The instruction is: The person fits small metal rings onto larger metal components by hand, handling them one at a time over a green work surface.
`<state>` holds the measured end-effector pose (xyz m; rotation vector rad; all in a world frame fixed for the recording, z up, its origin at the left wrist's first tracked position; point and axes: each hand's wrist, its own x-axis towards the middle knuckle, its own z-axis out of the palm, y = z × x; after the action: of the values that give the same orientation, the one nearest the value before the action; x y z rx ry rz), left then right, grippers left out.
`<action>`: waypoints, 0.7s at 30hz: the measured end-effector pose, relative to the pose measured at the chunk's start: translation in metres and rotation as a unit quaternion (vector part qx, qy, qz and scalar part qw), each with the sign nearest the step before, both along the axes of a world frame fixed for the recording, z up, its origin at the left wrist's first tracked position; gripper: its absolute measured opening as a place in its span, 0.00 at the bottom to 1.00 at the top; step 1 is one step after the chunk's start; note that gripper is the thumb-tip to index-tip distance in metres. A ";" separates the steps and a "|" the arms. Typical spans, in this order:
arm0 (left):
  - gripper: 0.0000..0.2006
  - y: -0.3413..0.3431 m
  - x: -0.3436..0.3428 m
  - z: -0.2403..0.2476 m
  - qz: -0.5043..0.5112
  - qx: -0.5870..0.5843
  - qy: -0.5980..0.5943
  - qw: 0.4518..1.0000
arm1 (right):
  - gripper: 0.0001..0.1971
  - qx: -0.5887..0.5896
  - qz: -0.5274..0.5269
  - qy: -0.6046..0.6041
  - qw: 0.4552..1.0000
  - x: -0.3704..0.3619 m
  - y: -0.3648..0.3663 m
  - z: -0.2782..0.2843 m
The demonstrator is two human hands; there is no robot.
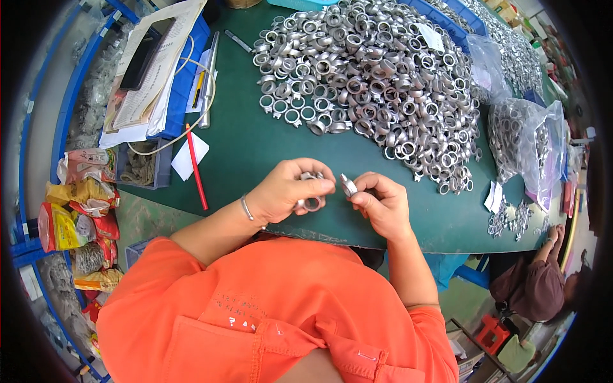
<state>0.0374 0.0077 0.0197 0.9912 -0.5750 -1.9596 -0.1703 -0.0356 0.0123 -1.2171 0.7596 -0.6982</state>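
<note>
By the near edge of the tabletop, the left grip curls around some metal rings; the right grip pinches one ring (apart from the others). A gentle, steady pinch should stop slips.

Got both forearms angled in toward each other; got left hand half-curled with thumb pointing right; got right hand in a thumb-and-forefinger pinch, pretty close by with a small gap.
</note>
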 end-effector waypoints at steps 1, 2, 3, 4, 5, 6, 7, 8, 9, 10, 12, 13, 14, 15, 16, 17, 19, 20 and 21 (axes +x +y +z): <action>0.06 0.000 -0.004 0.002 -0.023 -0.008 -0.023 0.999 | 0.04 -0.005 -0.001 -0.017 1.000 0.000 0.003 -0.001; 0.06 0.001 -0.009 0.002 -0.023 -0.008 -0.032 0.999 | 0.04 -0.008 -0.016 -0.013 1.000 0.000 0.006 -0.004; 0.06 0.001 -0.011 0.004 -0.028 -0.008 -0.034 0.999 | 0.05 -0.118 -0.018 0.008 0.993 0.001 0.005 -0.004; 0.06 0.001 -0.013 0.006 -0.031 -0.009 -0.036 0.999 | 0.06 -0.227 -0.019 0.028 0.973 0.003 0.002 -0.004; 0.06 0.001 -0.014 0.006 -0.035 -0.010 -0.039 0.999 | 0.06 -0.332 -0.020 0.047 0.942 0.005 0.001 -0.004; 0.06 0.002 -0.014 0.003 -0.033 -0.021 -0.049 0.998 | 0.08 -0.366 -0.029 0.069 0.928 0.006 0.002 -0.001; 0.06 0.002 -0.015 0.004 -0.032 -0.034 -0.058 0.997 | 0.09 -0.390 -0.031 0.087 0.916 0.006 0.003 -0.001; 0.06 0.003 -0.015 0.005 -0.030 -0.047 -0.068 0.996 | 0.09 -0.415 -0.034 0.104 0.903 0.005 0.004 -0.001; 0.06 0.004 -0.015 0.006 -0.028 -0.060 -0.077 0.995 | 0.09 -0.439 -0.036 0.122 0.890 0.005 0.004 -0.001; 0.05 0.004 -0.016 0.005 -0.016 -0.108 -0.121 0.987 | 0.09 -0.443 -0.041 0.115 0.888 0.005 0.004 -0.001; 0.05 0.006 -0.020 0.002 0.009 -0.202 -0.205 0.958 | 0.09 -0.453 -0.051 0.101 0.884 0.007 0.003 -0.001; 0.05 0.006 -0.020 -0.001 0.015 -0.249 -0.238 0.939 | 0.10 -0.412 -0.046 0.092 0.905 0.007 0.003 0.000; 0.05 0.005 -0.020 -0.003 0.021 -0.295 -0.270 0.916 | 0.10 -0.370 -0.040 0.083 0.925 0.007 0.003 0.002; 0.05 0.005 -0.020 -0.004 0.027 -0.341 -0.301 0.890 | 0.10 -0.327 -0.035 0.073 0.942 0.006 0.004 0.003; 0.06 0.005 -0.020 -0.003 0.027 -0.339 -0.317 0.886 | 0.07 -0.243 -0.033 0.045 0.968 0.006 0.005 -0.001; 0.06 0.006 -0.021 -0.002 0.027 -0.336 -0.333 0.881 | 0.06 -0.124 -0.033 0.019 0.992 0.004 0.006 -0.001; 0.07 0.007 -0.022 -0.002 0.033 -0.346 -0.371 0.861 | 0.06 0.118 -0.029 -0.033 0.992 0.000 0.006 0.006; 0.07 0.008 -0.023 -0.002 0.038 -0.358 -0.393 0.846 | 0.09 0.115 0.006 -0.015 0.993 -0.001 0.005 0.004; 0.08 0.009 -0.023 -0.003 0.044 -0.369 -0.416 0.830 | 0.08 0.110 0.010 0.003 0.994 0.001 0.005 0.003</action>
<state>0.0143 0.0164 0.0171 1.2649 -1.5861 -0.9507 -0.1696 -0.0303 0.0153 -1.0259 0.8069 -0.5784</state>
